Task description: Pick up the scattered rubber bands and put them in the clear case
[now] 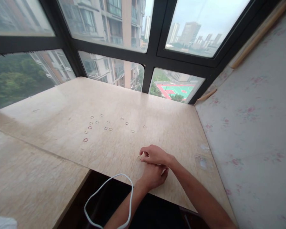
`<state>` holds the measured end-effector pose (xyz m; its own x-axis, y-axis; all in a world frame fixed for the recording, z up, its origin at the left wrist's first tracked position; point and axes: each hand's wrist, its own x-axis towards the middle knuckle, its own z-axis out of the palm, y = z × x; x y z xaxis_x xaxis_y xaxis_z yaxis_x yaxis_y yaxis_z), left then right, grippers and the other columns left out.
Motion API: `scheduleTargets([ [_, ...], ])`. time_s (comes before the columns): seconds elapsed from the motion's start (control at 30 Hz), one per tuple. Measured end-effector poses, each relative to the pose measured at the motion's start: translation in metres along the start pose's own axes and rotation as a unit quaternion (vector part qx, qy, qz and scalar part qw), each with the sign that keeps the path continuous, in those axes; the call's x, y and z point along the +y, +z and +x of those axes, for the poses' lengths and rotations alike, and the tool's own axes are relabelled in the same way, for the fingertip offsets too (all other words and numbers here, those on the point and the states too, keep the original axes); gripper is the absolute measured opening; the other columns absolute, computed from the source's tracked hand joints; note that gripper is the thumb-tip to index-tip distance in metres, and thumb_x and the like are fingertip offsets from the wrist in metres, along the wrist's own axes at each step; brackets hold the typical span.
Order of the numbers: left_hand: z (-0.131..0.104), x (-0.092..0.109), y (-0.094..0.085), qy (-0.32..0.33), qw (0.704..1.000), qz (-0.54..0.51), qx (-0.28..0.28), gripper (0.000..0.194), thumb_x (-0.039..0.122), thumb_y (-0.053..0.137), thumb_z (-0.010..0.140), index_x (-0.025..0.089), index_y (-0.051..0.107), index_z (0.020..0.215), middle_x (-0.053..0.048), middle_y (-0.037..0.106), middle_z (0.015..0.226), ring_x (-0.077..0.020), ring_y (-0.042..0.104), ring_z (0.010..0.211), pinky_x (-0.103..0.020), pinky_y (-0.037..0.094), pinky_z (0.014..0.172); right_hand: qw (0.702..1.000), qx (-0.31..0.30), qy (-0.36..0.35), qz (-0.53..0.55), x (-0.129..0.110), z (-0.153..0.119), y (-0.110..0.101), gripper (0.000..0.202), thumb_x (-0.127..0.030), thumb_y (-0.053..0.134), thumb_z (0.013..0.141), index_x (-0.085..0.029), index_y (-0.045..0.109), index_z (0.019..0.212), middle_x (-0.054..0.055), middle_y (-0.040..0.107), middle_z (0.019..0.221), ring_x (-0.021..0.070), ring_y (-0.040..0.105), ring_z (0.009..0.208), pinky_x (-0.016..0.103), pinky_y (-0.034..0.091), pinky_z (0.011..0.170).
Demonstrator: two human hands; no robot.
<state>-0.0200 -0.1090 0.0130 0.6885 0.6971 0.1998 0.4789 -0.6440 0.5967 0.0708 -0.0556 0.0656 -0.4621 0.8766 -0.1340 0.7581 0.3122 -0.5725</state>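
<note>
One pale worktop (pixel 176 127), left hand (pixel 154 176) at its near edge, grip unclear, right hand (pixel 157 155) just above, fingertips pinching a pale ring (pixel 138 158) near that edge, clear plastic packet (pixel 202 162) by the right edge, contents indistinct, loose rings (pixel 85 141) farther in.

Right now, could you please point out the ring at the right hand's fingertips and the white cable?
Ring (pixel 137 157): head view, left side of its rim.
White cable (pixel 120 174): head view, top of its loop.

Rings (pixel 84 140): two red, most others pale yellowish. Tabletop (pixel 57 127): beige, brown-veined. Wallpaper (pixel 250 133): pale grey, pink floral print. Window frame (pixel 154 35): near-black. Cable (pixel 131 195): white.
</note>
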Motion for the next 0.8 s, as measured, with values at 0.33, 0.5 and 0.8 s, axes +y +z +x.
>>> scheduleTargets([
  [0.33, -0.002, -0.003, -0.006, -0.036, 0.996, -0.080, -0.011, 0.024, 0.027, 0.050, 0.087, 0.020, 0.073, 0.092, -0.005, 0.072, 0.069, -0.0211, 0.065, 0.061, -0.029, 0.042, 0.059, 0.996, 0.072, 0.034, -0.045, 0.018, 0.048, 0.006, 0.013, -0.023, 0.054, 0.088, -0.018, 0.062, 0.098, -0.003, 0.061, 0.068, 0.0106, 0.054, 0.062, 0.021, 0.033, 0.058],
  [0.5, -0.002, -0.003, -0.010, -0.061, 0.990, -0.125, -0.002, 0.024, 0.025, 0.050, 0.087, 0.020, 0.072, 0.094, -0.003, 0.071, 0.067, -0.0185, 0.066, 0.062, -0.026, 0.042, 0.060, 0.992, 0.091, 0.057, -0.063, 0.025, 0.072, 0.005, 0.020, -0.026, 0.051, 0.091, -0.018, 0.059, 0.107, -0.004, 0.062, 0.068, 0.0105, 0.055, 0.063, 0.021, 0.034, 0.059],
  [0.8, -0.003, -0.003, -0.012, -0.073, 0.987, -0.146, 0.004, 0.026, 0.028, 0.049, 0.088, 0.020, 0.072, 0.096, -0.001, 0.069, 0.063, -0.0163, 0.063, 0.059, -0.025, 0.041, 0.060, 0.980, 0.055, 0.101, -0.165, 0.020, 0.124, -0.010, 0.021, -0.030, 0.053, 0.090, -0.020, 0.065, 0.104, 0.007, 0.070, 0.089, 0.0208, 0.062, 0.085, 0.027, 0.039, 0.068],
])
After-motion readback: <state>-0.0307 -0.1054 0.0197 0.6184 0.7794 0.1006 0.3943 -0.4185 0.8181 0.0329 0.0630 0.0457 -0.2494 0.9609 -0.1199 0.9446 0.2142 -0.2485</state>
